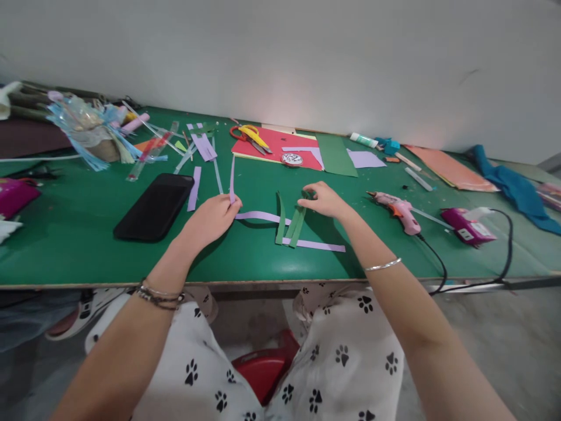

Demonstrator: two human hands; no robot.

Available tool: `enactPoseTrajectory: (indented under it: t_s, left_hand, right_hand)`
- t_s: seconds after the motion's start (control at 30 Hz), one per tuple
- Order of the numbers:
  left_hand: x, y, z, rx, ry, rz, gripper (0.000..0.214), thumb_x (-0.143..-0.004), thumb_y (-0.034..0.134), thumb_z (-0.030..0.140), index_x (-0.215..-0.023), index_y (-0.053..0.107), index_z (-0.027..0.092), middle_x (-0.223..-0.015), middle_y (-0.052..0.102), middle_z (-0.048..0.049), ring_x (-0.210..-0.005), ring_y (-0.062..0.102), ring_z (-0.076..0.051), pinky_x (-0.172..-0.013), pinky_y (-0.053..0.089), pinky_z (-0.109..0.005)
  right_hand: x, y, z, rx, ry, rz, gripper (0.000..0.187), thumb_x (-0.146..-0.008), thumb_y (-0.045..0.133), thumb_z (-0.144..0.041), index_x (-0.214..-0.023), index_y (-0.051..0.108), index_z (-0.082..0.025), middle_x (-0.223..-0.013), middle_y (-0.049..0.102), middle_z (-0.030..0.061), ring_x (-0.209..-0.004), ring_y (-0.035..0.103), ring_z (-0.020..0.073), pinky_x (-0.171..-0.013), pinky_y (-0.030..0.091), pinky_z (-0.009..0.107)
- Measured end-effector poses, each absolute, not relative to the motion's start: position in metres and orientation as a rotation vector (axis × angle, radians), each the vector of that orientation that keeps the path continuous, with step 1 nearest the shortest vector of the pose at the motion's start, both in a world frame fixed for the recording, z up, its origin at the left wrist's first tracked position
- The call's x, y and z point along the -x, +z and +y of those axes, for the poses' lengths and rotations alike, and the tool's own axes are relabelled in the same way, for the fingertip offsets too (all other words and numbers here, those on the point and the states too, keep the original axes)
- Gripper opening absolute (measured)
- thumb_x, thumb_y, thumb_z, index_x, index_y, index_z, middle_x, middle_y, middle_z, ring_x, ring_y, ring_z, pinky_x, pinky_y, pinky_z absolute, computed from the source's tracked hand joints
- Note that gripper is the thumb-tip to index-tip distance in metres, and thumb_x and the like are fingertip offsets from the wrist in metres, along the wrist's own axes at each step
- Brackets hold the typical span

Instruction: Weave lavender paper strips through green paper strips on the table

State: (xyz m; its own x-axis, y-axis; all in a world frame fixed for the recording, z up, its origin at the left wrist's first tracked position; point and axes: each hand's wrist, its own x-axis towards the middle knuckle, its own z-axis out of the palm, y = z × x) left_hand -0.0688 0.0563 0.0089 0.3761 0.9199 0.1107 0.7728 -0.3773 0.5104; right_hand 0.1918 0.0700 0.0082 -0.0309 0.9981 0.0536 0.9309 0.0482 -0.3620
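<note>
My left hand point(216, 217) pinches a purple paper strip point(260, 216); one end sticks up above the fingers and the rest runs right toward the green strips. My right hand point(325, 200) is closed on a green paper strip point(298, 227), with the thumb and fingers at its upper end. Another green strip point(280, 219) stands beside it, to the left. Beneath the green strips a second purple strip point(319, 245) lies along the table. How the strips cross or join is too small to tell.
A black phone point(154, 207) lies left of my left hand. Scissors point(252, 137) rest on red paper point(276, 146) at the back. To the right are a pink glue gun point(401, 213) and a purple power socket point(470, 225) with a cable. The table's front edge point(263, 284) runs close to my lap.
</note>
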Motion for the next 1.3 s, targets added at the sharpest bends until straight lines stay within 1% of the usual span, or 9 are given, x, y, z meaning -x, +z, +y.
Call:
enactPoseTrajectory:
  t_s: [0.07, 0.2, 0.4, 0.47, 0.57, 0.7, 0.93, 1.13, 1.3]
  left_hand:
    - [0.069, 0.009, 0.056, -2.262, 0.548, 1.478, 0.033, -0.082, 0.029, 0.033, -0.078, 0.058, 0.019, -0.072, 0.060, -0.0053, -0.081, 0.058, -0.023, -0.080, 0.043, -0.035]
    - [0.068, 0.010, 0.056, -2.256, 0.543, 1.481, 0.033, -0.082, 0.029, 0.033, -0.079, 0.059, 0.018, -0.071, 0.060, -0.0056, -0.082, 0.059, -0.023, -0.081, 0.043, -0.035]
    - [0.069, 0.011, 0.055, -2.252, 0.533, 1.476, 0.034, -0.082, 0.029, 0.034, -0.078, 0.059, 0.017, -0.074, 0.061, -0.0069, -0.082, 0.059, -0.024, -0.081, 0.043, -0.036]
    - [0.069, 0.010, 0.055, -2.256, 0.539, 1.481, 0.033, -0.082, 0.030, 0.034, -0.077, 0.059, 0.018, -0.074, 0.062, -0.0064, -0.082, 0.059, -0.024, -0.081, 0.043, -0.035]
    - [0.068, 0.010, 0.055, -2.265, 0.528, 1.487, 0.033, -0.083, 0.030, 0.033, -0.079, 0.059, 0.018, -0.074, 0.062, -0.0059, -0.083, 0.059, -0.023, -0.081, 0.043, -0.034]
    - [0.068, 0.010, 0.055, -2.269, 0.534, 1.481, 0.034, -0.083, 0.029, 0.033, -0.080, 0.059, 0.017, -0.075, 0.062, -0.0060, -0.081, 0.058, -0.023, -0.081, 0.043, -0.033]
    - [0.071, 0.007, 0.057, -2.302, 0.570, 1.474, 0.034, -0.084, 0.025, 0.031, -0.078, 0.055, 0.017, -0.072, 0.058, -0.0061, -0.070, 0.055, -0.021, -0.068, 0.042, -0.034]
    - [0.069, 0.008, 0.056, -2.297, 0.552, 1.484, 0.034, -0.083, 0.025, 0.034, -0.076, 0.054, 0.018, -0.068, 0.055, -0.0047, -0.064, 0.052, -0.020, -0.065, 0.041, -0.034]
    - [0.070, 0.006, 0.058, -2.233, 0.560, 1.439, 0.033, -0.083, 0.027, 0.033, -0.078, 0.056, 0.018, -0.069, 0.059, -0.0041, -0.065, 0.056, -0.019, -0.067, 0.043, -0.033]
  right_hand:
    - [-0.186, 0.007, 0.071, 1.938, 0.290, -2.095, 0.039, -0.066, 0.064, -0.032, -0.099, 0.061, -0.010, -0.096, 0.056, 0.0128, -0.084, 0.056, 0.0220, -0.080, 0.044, 0.037]
    - [-0.180, 0.006, 0.072, 1.923, 0.250, -2.111, 0.031, -0.065, 0.065, -0.027, -0.092, 0.063, -0.011, -0.088, 0.059, 0.0108, -0.078, 0.056, 0.0200, -0.076, 0.045, 0.036]
    - [-0.176, 0.004, 0.068, 1.855, 0.319, -2.076, 0.014, -0.068, 0.058, -0.016, -0.081, 0.062, -0.016, -0.087, 0.063, 0.0068, -0.084, 0.056, 0.0191, -0.077, 0.043, 0.033]
    - [-0.176, 0.003, 0.066, 1.825, 0.339, -2.071, 0.015, -0.068, 0.055, -0.013, -0.080, 0.062, -0.017, -0.087, 0.063, 0.0047, -0.082, 0.056, 0.0175, -0.076, 0.042, 0.032]
    - [-0.176, 0.002, 0.067, 1.728, 0.410, -2.028, 0.017, -0.066, 0.052, -0.011, -0.080, 0.062, -0.016, -0.084, 0.063, 0.0040, -0.079, 0.055, 0.0164, -0.075, 0.042, 0.031]
    - [-0.178, 0.008, 0.069, 1.553, 0.503, -1.995, 0.018, -0.065, 0.051, -0.015, -0.079, 0.062, -0.016, -0.081, 0.063, 0.0032, -0.075, 0.053, 0.0154, -0.072, 0.041, 0.031]
    - [-0.172, 0.021, 0.068, 1.423, 0.710, -2.001, 0.019, -0.065, 0.052, -0.022, -0.080, 0.061, -0.015, -0.084, 0.062, 0.0034, -0.070, 0.050, 0.0128, -0.065, 0.039, 0.028]
    - [-0.167, 0.019, 0.073, 1.358, 0.773, -1.991, 0.018, -0.065, 0.053, -0.023, -0.080, 0.060, -0.015, -0.086, 0.062, 0.0038, -0.074, 0.051, 0.0135, -0.067, 0.039, 0.028]
    - [-0.166, 0.013, 0.079, 1.375, 0.736, -1.982, 0.019, -0.067, 0.053, -0.022, -0.082, 0.060, -0.015, -0.086, 0.063, 0.0040, -0.072, 0.052, 0.0131, -0.065, 0.040, 0.028]
